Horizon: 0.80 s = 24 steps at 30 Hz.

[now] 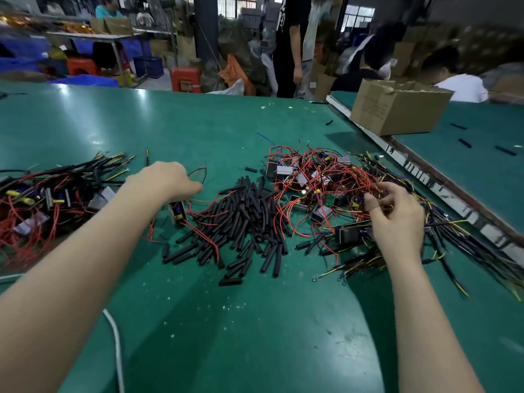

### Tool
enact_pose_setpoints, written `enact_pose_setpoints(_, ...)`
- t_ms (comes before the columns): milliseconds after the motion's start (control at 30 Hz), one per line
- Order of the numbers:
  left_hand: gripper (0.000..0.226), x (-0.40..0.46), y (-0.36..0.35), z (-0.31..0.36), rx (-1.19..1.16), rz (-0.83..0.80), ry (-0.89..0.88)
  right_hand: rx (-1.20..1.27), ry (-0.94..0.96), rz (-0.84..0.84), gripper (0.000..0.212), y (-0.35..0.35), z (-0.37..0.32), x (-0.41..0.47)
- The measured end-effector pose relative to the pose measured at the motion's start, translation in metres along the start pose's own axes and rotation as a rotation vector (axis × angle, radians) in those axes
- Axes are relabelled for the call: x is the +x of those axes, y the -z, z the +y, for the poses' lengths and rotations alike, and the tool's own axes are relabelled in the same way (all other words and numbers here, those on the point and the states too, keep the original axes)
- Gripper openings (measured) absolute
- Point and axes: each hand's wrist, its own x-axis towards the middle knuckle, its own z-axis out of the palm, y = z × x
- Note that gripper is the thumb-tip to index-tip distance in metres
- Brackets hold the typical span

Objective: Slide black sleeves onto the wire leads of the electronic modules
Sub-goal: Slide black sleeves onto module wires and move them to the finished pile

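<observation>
While my left hand [167,180] reaches out over the green desk [198,123] with its fingers curled down, I cannot tell whether they grip the thin red wire [198,173] looping just beyond them. My right hand [397,214] is buried in the tangled pile of modules [314,182], its fingers pinching red leads there. One cardboard box [397,107] stands at the far right, flaps open, and from here its contents are hidden. Between my hands lies the heap of black sleeves [243,219], with a single module [177,214] at its left edge, just beneath my left wrist, its red leads trailing across the sleeves. A second pile of modules with sleeved leads [56,194] sits at the left, partly cut off by the frame edge and blurred. Yellow-tipped black cables [453,236] fan out under and beyond my right hand. A white cord [116,341] runs under my left forearm. People stand and sit behind the desk, out of focus.
</observation>
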Motion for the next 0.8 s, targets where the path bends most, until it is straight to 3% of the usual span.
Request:
enact_pose_setpoints(67, 0.045, -0.006, -0.005, 0.001, 0.015, 0.051, 0.042, -0.006, -0.055, 0.023, 0.039, 0.009, 0.003, 0.003)
enact_pose_setpoints(167, 0.041, -0.015, -0.012, 0.006, 0.013, 0.045, 0.091, 0.323, -0.16, -0.055, 0.034, 0.02, -0.004, 0.0)
enact_pose_setpoints(267, 0.038, -0.019, -0.017, 0.007, -0.008, 0.037, 0.108, 0.394, -0.078, -0.144, 0.031, 0.027, -0.006, -0.008)
enact_pose_setpoints(400, 0.046, -0.024, -0.028, 0.008, -0.033, 0.011, 0.13, 0.213, 0.099, -0.426, 0.013, 0.021, -0.006, -0.022)
enact_pose_setpoints(533, 0.042, -0.032, -0.034, 0.011, -0.111, 0.05, 0.109, -0.375, 0.18, -0.632, 0.034, 0.01, -0.005, -0.023)
enact_pose_setpoints(667, 0.042, -0.045, -0.034, 0.012, -0.091, 0.061, 0.092, -0.304, 0.147, -0.474, 0.018, 0.002, -0.009, -0.023)
enact_pose_setpoints(800, 0.042, -0.062, -0.028, 0.024, -0.222, 0.107, -0.104, 0.273, 0.136, -0.191, 0.012, 0.013, -0.018, -0.021)
